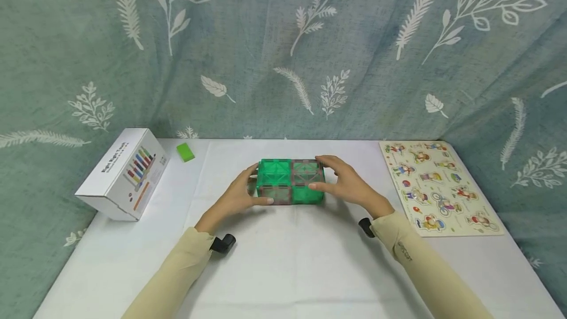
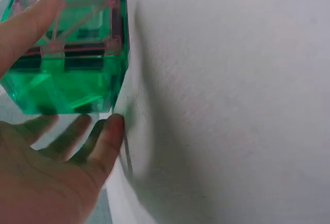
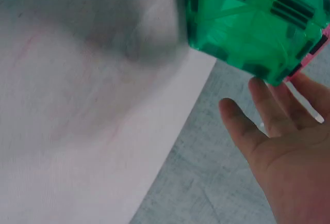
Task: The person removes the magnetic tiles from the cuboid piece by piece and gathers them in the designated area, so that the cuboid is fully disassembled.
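Note:
A long box built of see-through green and pinkish magnetic tiles (image 1: 274, 172) lies on the white table, in front of the person. My left hand (image 1: 235, 193) holds its left end, thumb on the near pink face and fingers reaching round the green end. In the left wrist view the thumb (image 2: 31, 25) overlaps the pink tile. At the opposite end, my right hand (image 1: 347, 183) spans the box from front to back, thumb over the near upper edge and forefinger at the far edge. Fingertips (image 3: 256, 84) meet the green end in the right wrist view; that thumb is hidden there.
A white carton (image 1: 117, 174) with printed coloured pegs stands at the left. Near it, by the back edge, lies a small green block (image 1: 185, 152). A wooden picture puzzle board (image 1: 438, 188) lies at the right. Behind the table hangs a leaf-patterned curtain (image 1: 266, 38).

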`<state>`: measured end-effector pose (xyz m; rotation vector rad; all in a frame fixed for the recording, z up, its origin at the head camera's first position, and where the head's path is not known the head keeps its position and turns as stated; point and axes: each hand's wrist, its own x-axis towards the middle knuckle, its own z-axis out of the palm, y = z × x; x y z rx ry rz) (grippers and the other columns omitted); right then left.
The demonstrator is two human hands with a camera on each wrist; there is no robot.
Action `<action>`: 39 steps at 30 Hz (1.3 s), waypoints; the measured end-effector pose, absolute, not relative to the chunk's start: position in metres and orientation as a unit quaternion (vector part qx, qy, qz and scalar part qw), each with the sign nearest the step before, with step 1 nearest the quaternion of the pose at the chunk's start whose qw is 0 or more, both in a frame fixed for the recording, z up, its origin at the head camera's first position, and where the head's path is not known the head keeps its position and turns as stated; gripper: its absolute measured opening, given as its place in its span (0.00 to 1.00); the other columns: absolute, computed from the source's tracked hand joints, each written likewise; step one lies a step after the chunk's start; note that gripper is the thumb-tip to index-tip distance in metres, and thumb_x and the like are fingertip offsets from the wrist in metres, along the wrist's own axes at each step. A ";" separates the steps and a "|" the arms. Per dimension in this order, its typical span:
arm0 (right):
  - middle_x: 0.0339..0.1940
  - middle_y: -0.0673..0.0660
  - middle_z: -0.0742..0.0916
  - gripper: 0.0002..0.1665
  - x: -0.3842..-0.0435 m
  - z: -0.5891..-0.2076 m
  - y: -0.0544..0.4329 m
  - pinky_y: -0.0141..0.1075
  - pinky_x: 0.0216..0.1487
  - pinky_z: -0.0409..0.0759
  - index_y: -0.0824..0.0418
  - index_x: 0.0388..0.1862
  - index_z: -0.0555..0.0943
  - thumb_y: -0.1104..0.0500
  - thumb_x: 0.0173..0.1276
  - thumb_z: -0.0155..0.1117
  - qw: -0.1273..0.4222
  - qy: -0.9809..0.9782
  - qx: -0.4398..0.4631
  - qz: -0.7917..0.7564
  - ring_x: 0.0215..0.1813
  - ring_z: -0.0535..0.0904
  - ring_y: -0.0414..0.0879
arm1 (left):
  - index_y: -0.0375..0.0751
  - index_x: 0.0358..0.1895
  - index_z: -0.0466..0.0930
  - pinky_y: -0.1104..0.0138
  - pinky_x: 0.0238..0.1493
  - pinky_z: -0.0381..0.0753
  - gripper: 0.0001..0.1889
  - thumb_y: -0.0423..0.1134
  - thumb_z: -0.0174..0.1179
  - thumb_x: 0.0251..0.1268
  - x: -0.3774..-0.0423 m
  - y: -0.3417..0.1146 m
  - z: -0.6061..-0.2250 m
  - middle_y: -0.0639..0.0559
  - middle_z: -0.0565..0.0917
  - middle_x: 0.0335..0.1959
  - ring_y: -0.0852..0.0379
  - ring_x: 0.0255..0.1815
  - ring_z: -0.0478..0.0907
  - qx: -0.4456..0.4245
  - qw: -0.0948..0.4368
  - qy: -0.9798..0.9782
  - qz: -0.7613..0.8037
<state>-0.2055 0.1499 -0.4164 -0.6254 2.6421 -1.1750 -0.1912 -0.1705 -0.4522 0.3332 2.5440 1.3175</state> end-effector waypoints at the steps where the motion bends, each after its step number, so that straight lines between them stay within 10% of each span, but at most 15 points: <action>1: 0.79 0.56 0.67 0.50 -0.206 -0.417 0.148 0.58 0.74 0.68 0.51 0.80 0.60 0.40 0.64 0.71 0.092 0.890 -0.215 -0.393 0.77 0.66 0.56 | 0.47 0.82 0.45 0.41 0.72 0.69 0.57 0.51 0.76 0.54 -0.192 -0.171 -0.451 0.40 0.58 0.80 0.36 0.78 0.59 0.113 0.130 0.872 0.457; 39: 0.66 0.47 0.77 0.51 -0.172 -0.420 0.140 0.58 0.70 0.72 0.50 0.71 0.73 0.32 0.51 0.77 0.074 0.893 -0.231 -0.379 0.71 0.73 0.51 | 0.52 0.80 0.48 0.37 0.76 0.59 0.58 0.43 0.80 0.49 -0.153 -0.186 -0.445 0.45 0.51 0.83 0.34 0.82 0.51 0.114 0.180 0.829 0.517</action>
